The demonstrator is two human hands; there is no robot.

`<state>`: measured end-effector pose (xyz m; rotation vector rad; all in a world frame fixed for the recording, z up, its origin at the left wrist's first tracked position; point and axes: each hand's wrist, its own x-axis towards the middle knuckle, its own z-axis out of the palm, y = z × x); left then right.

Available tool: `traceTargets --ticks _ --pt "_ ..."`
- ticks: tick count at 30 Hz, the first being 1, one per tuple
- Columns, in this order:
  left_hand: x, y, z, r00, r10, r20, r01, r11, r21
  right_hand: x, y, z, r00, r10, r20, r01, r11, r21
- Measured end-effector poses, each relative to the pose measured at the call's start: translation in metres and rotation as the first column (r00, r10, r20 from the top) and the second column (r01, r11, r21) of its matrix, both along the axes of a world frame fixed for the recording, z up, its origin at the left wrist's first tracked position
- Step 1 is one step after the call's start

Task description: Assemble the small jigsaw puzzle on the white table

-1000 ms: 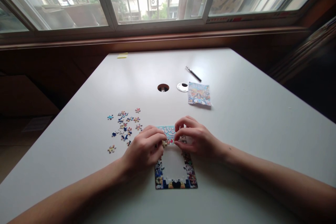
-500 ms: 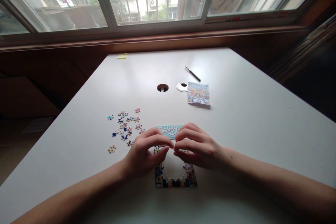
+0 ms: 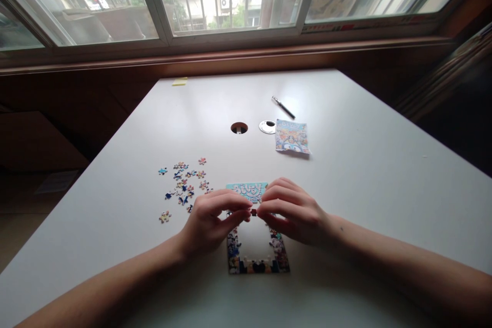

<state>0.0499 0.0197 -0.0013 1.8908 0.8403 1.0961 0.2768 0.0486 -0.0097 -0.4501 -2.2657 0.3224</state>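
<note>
Between the fingertips of my two hands is a small dark red puzzle piece (image 3: 253,212), partly covered by the fingers. My left hand (image 3: 217,220) pinches its left side with thumb and forefinger. On the other side, my right hand (image 3: 294,212) has its fingertips closed on the piece. Both hands are over the upper part of a jigsaw puzzle (image 3: 259,267), whose border is joined and whose middle shows bare white table. Light blue lettering runs along its top strip. Loose puzzle pieces (image 3: 183,188) lie scattered to the left of my left hand.
Beyond my right hand lies a printed picture sheet (image 3: 292,137), with a pen (image 3: 283,107) behind it. A round cable hole (image 3: 239,128) and its metal cover (image 3: 267,126) are mid-table. Yellow tape (image 3: 180,81) sticks near the far edge, below the window.
My fingertips have drawn slightly apart, and the dark red piece between them now shows. The view has shifted very slightly.
</note>
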Motion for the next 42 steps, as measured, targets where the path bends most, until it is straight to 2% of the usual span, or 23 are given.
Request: traceTargets --ticks 11,13,15,18,21,33,42 --pt "0.002 -0.002 -0.001 1.000 -0.015 0.000 0.015 0.996 -0.093 -0.001 0.001 -0.005 1.000 -0.027 -0.001 0.027 0.999 0.021" --pt "0.002 -0.001 0.000 0.999 -0.008 -0.045 0.005 0.999 -0.053 -0.001 0.002 -0.004 0.999 -0.035 -0.008 0.035 0.999 0.015" --pt "0.001 0.001 0.001 0.993 0.053 -0.105 -0.048 0.997 0.052 -0.002 0.004 -0.003 0.999 -0.052 -0.005 0.052 0.999 -0.008" --pt "-0.001 0.004 0.000 0.970 0.172 -0.171 -0.130 0.964 0.232 -0.003 0.008 -0.002 0.996 -0.078 0.041 0.081 0.993 -0.080" --pt "-0.003 0.006 -0.003 0.947 0.205 -0.246 -0.124 0.943 0.308 -0.002 0.011 -0.002 0.992 -0.068 0.108 0.086 0.982 -0.171" --pt "-0.002 0.006 -0.009 0.926 0.122 -0.358 -0.009 0.954 0.301 -0.002 0.013 -0.006 0.985 -0.048 0.169 0.088 0.967 -0.237" --pt "-0.002 0.007 -0.010 0.930 0.132 -0.342 -0.022 0.952 0.305 -0.002 0.012 -0.006 0.976 -0.044 0.213 0.104 0.954 -0.280"
